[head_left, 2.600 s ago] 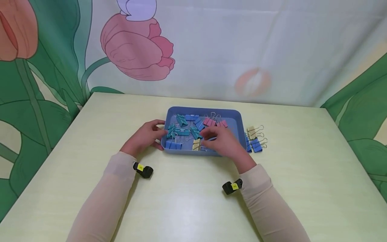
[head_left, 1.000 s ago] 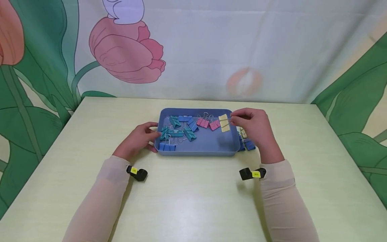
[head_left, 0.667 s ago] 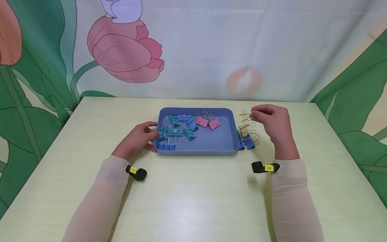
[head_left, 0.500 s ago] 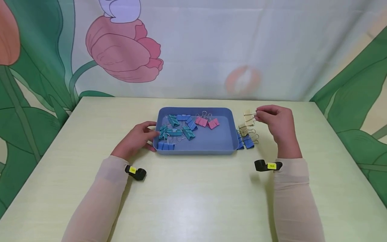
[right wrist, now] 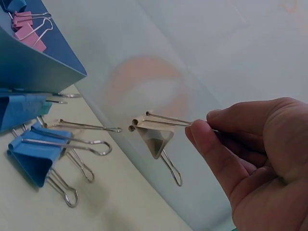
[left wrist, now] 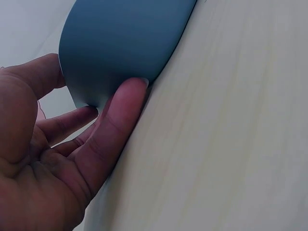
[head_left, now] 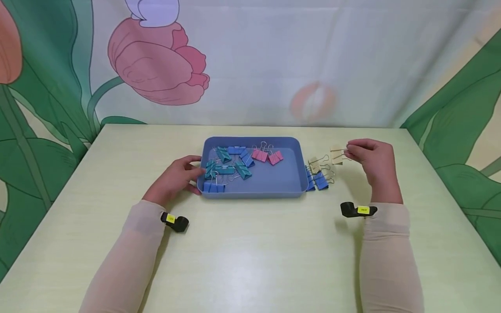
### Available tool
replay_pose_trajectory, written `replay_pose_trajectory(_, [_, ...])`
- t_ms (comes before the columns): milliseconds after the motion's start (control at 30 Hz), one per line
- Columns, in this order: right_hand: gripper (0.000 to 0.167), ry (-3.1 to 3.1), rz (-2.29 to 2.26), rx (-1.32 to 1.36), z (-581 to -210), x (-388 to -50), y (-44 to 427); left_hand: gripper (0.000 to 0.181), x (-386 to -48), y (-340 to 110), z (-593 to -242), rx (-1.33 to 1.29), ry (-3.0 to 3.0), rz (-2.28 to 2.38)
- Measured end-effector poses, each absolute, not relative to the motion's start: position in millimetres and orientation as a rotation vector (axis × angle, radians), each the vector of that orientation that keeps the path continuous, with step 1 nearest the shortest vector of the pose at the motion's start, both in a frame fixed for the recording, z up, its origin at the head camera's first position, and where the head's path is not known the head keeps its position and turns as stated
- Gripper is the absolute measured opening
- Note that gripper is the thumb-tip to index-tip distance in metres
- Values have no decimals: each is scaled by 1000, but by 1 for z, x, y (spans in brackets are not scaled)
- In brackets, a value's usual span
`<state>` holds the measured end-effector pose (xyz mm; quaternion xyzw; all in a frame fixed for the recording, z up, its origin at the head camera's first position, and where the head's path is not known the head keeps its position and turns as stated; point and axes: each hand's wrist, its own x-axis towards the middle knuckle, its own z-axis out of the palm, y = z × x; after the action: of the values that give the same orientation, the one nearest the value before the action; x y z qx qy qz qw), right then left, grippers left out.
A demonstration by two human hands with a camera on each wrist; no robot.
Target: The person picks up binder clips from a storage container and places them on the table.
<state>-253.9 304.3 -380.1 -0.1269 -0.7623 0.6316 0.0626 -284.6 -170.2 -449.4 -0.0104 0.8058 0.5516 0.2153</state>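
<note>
**Held yellow clip out over the table right of the tray; sort looks partway**

Right hand (head_left: 373, 163): thumb and index fingertips together on one wire handle of the yellow clip (right wrist: 154, 137). Clip body hangs free, apparently off the table (head_left: 242, 256), well apart from the tray's right end.

Next out: another yellow clip (head_left: 314, 165) and two blue clips (head_left: 322, 181) on the table, bunched just beside the tray. Can't tell if they touch its wall.

Left hand (head_left: 174, 178): fingers apart, thumb low on the outer wall of the tray (head_left: 270, 181), at its left end. Reads as bracing, not lifting.

Progress, my read: three clips out, a fourth in hand, not set down. Left in the tray: four teal clips (head_left: 243, 170), three other blue clips (head_left: 247, 158) and two pink clips (head_left: 275, 157). No yellow visible inside. Counts approximate, some overlap.
</note>
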Motion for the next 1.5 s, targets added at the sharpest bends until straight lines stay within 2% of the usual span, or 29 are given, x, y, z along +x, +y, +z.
replay_pose_trajectory(233, [40,-2416,1873,-450,-387,-255,311,63,-285,-170,-449,-42,2236,1518])
replay_pose_trajectory(967, [38,-2610,1834,-442,-416,-263,308,61,-284,-169,-449,-53,2234,1527])
replay_pose_trajectory(1267, [38,-2739,1665,-373,-416,-262,308,62,-283,-170,-450,-51,2225,1531])
replay_pose_trajectory(1500, [50,-2813,1522,-321,-402,-257,308,61,-284,-170,-450,-46,2224,1529])
